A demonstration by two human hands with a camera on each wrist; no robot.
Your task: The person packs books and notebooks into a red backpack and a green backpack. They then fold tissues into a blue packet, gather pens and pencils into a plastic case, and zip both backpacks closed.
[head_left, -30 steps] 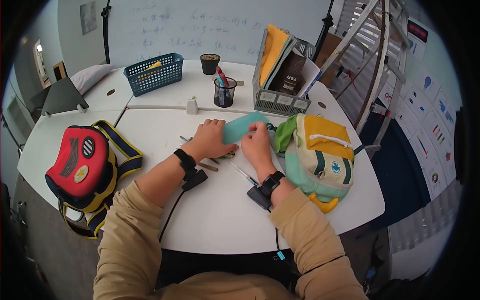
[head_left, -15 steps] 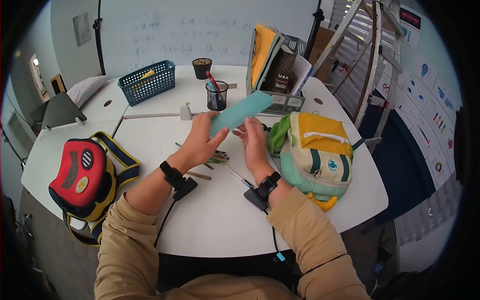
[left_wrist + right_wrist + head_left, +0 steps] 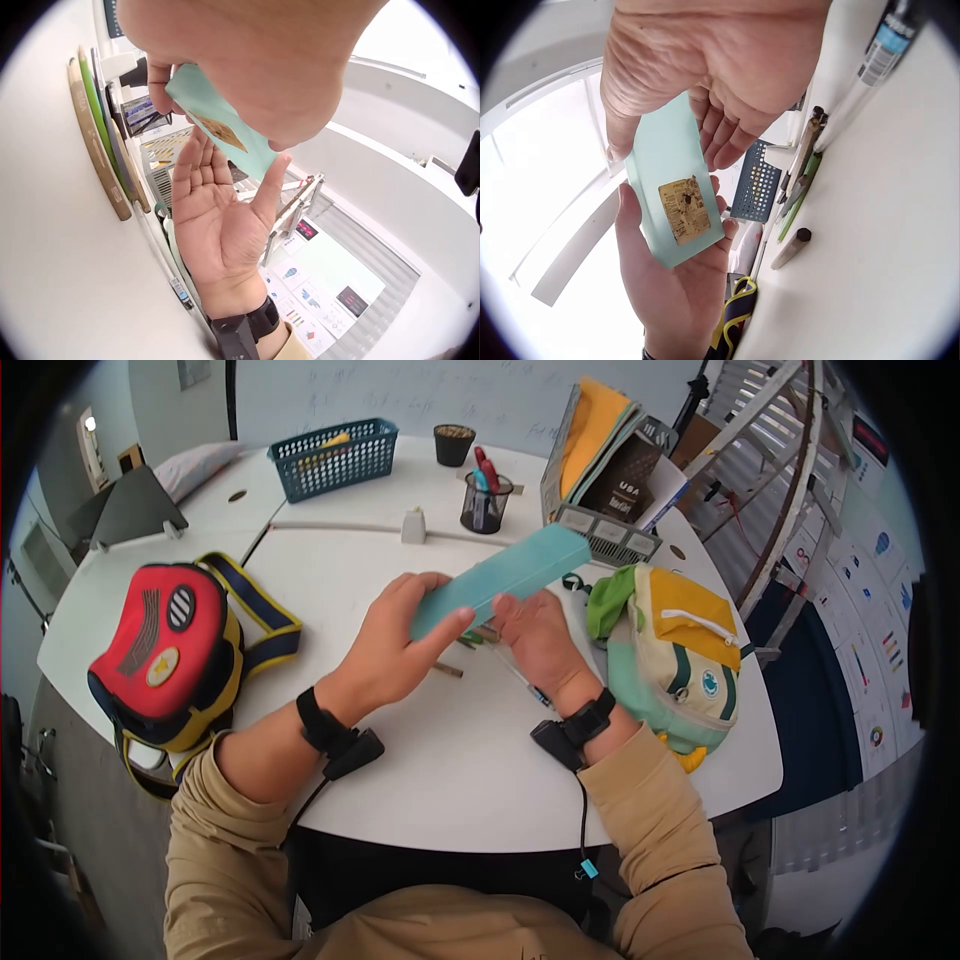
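A long teal pencil case (image 3: pixel 520 565) is held up, tilted, above the desk. My left hand (image 3: pixel 385 640) grips its near end, the thumb along one side and the fingers on the other. At its underside my right hand (image 3: pixel 545 640) has the thumb at one edge and curled fingers at the opposite edge. A worn brown label (image 3: pixel 685 210) shows on the case's underside in the right wrist view. Below the hands lie several pencils (image 3: pixel 97 139) and a clear-barrelled pen (image 3: pixel 870 71), partly hidden by the hands in the head view.
A red backpack (image 3: pixel 165 640) stands at left, a cream, yellow and green backpack (image 3: pixel 690 650) at right. Behind are a blue basket (image 3: pixel 335 465), a potted plant (image 3: pixel 453 448), a mesh pen holder (image 3: pixel 484 510) and a grey file box (image 3: pixel 607 532). A ladder (image 3: pixel 775 510) stands beyond the desk.
The pencil case has come up off the desk and closer to me, between both hands. The right hand has moved under it. The head view has shifted slightly.
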